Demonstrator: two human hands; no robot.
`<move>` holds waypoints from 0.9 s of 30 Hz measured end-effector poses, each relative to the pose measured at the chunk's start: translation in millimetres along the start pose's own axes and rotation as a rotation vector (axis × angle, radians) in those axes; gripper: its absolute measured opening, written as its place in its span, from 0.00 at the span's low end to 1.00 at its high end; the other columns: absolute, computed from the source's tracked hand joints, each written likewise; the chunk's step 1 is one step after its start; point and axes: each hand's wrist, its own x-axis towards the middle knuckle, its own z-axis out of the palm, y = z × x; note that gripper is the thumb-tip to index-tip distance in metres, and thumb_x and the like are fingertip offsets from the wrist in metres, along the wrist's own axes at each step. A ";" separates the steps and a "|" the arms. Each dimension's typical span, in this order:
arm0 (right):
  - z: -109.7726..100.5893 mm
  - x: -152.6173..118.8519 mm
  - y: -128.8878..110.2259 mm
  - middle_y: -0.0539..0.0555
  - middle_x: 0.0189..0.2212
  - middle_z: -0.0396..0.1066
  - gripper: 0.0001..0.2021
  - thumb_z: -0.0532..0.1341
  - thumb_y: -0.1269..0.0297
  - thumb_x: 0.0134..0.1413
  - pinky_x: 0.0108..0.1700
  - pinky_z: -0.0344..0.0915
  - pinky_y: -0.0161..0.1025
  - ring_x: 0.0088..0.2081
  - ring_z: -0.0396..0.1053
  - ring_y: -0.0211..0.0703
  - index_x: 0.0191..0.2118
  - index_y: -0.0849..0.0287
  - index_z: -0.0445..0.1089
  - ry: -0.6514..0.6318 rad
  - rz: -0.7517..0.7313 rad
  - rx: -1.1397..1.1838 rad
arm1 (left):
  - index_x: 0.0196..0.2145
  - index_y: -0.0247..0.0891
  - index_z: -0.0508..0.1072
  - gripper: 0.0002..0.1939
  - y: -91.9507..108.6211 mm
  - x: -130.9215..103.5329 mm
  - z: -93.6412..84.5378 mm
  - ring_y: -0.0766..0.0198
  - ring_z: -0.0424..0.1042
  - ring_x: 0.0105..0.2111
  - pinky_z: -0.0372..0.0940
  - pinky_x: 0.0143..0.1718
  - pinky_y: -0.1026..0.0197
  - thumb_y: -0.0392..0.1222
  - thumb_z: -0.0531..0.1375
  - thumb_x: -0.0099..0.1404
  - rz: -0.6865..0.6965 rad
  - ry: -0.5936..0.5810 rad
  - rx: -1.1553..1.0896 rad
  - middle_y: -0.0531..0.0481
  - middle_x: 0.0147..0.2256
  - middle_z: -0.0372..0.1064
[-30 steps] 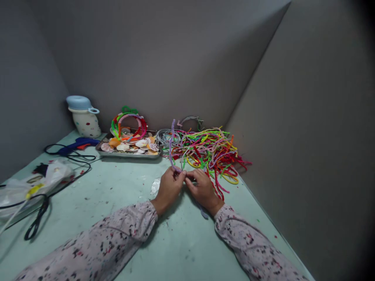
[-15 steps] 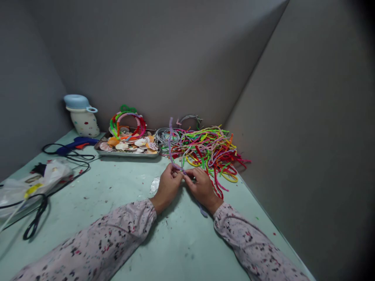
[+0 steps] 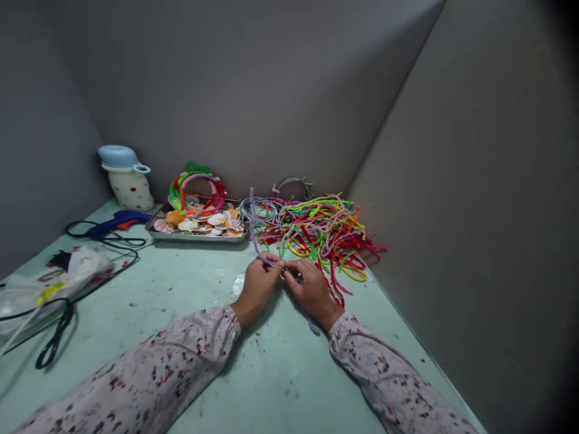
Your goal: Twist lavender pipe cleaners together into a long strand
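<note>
A purple pipe cleaner (image 3: 253,220) rises from between my fingertips, its free end pointing up. My left hand (image 3: 259,286) pinches it with thumb and forefinger. Right beside it, my right hand (image 3: 311,288) is closed on the same pipe cleaner, fingertips almost touching those of the left. A thin grey wire (image 3: 283,241) stands up just behind the fingers and seems to run into the grip. A lilac end (image 3: 313,326) sticks out below my right hand. The exact join between the fingertips is hidden.
Behind my hands lies a tangled heap of colourful pipe cleaners (image 3: 325,226) beside a coil of grey wire (image 3: 256,211). A metal tray (image 3: 199,239) of shells holds colourful wrapped hoops (image 3: 217,193). Leftward are a lidded bottle (image 3: 131,190), a blue tool (image 3: 113,224), black cable (image 3: 67,325) and plastic bag (image 3: 88,265).
The upright end of the purple pipe cleaner has swung to the left and sits slightly lower. My left thumb has shifted up over the pinch; my right hand is nearly still.
</note>
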 end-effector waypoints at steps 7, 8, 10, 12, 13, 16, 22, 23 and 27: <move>0.0 0.3 0.1 0.55 0.35 0.73 0.05 0.60 0.68 0.56 0.43 0.64 0.44 0.39 0.68 0.47 0.39 0.56 0.70 0.016 0.001 -0.001 | 0.30 0.34 0.70 0.12 6.0 -0.8 0.8 0.70 0.62 0.19 0.56 0.23 0.66 0.46 0.62 0.54 -0.062 0.044 0.014 0.55 0.19 0.64; -0.1 0.3 0.0 0.55 0.35 0.73 0.05 0.60 0.68 0.56 0.43 0.64 0.44 0.39 0.68 0.47 0.39 0.56 0.70 0.016 0.002 0.000 | 0.30 0.34 0.70 0.11 6.5 -0.8 0.8 0.70 0.61 0.18 0.56 0.22 0.66 0.46 0.62 0.54 -0.070 0.044 0.009 0.55 0.19 0.64; -0.2 0.3 -0.1 0.55 0.36 0.73 0.06 0.60 0.68 0.56 0.43 0.64 0.44 0.40 0.68 0.47 0.40 0.56 0.70 0.017 0.005 0.002 | 0.29 0.34 0.70 0.11 6.5 -0.4 0.7 0.70 0.61 0.18 0.56 0.22 0.66 0.46 0.61 0.54 -0.078 0.039 0.001 0.55 0.19 0.64; -0.4 0.3 -0.3 0.55 0.36 0.73 0.06 0.60 0.69 0.56 0.43 0.64 0.44 0.40 0.69 0.47 0.40 0.56 0.70 0.016 0.005 0.002 | 0.29 0.34 0.70 0.11 5.4 0.1 0.5 0.70 0.61 0.19 0.55 0.21 0.66 0.45 0.61 0.54 -0.079 0.033 -0.001 0.55 0.18 0.63; -0.6 0.3 -0.5 0.55 0.36 0.74 0.07 0.60 0.69 0.56 0.44 0.64 0.44 0.40 0.69 0.47 0.41 0.56 0.70 0.018 0.003 0.002 | 0.29 0.34 0.70 0.10 4.5 0.4 0.3 0.70 0.61 0.18 0.55 0.21 0.66 0.45 0.61 0.54 -0.078 0.030 -0.002 0.55 0.18 0.63; -1.4 0.5 -1.2 0.55 0.38 0.74 0.08 0.60 0.69 0.55 0.44 0.64 0.45 0.41 0.69 0.47 0.42 0.57 0.70 0.018 -0.001 0.000 | 0.29 0.34 0.69 0.11 1.7 1.2 -0.4 0.70 0.60 0.18 0.54 0.21 0.67 0.46 0.62 0.54 -0.080 0.025 -0.014 0.56 0.18 0.63; -1.5 -0.6 -1.0 0.56 0.38 0.74 0.08 0.59 0.68 0.56 0.44 0.64 0.44 0.41 0.69 0.47 0.42 0.57 0.70 0.017 -0.001 0.004 | 0.29 0.35 0.69 0.12 2.0 1.7 -0.8 0.71 0.59 0.17 0.52 0.19 0.68 0.47 0.62 0.53 -0.121 0.005 -0.047 0.56 0.17 0.62; -1.5 -0.7 -0.9 0.56 0.38 0.74 0.08 0.59 0.68 0.57 0.44 0.64 0.44 0.41 0.69 0.47 0.42 0.57 0.70 0.018 -0.002 0.005 | 0.29 0.35 0.69 0.12 2.5 1.7 -0.6 0.71 0.59 0.17 0.52 0.19 0.68 0.46 0.62 0.53 -0.125 0.004 -0.051 0.56 0.17 0.62; -2.5 -0.2 -1.9 0.55 0.37 0.74 0.07 0.59 0.68 0.57 0.44 0.64 0.43 0.41 0.69 0.46 0.42 0.58 0.70 0.015 -0.016 0.005 | 0.29 0.35 0.67 0.10 1.9 1.6 0.6 0.71 0.59 0.17 0.52 0.19 0.68 0.45 0.60 0.55 -0.130 -0.024 -0.086 0.57 0.17 0.61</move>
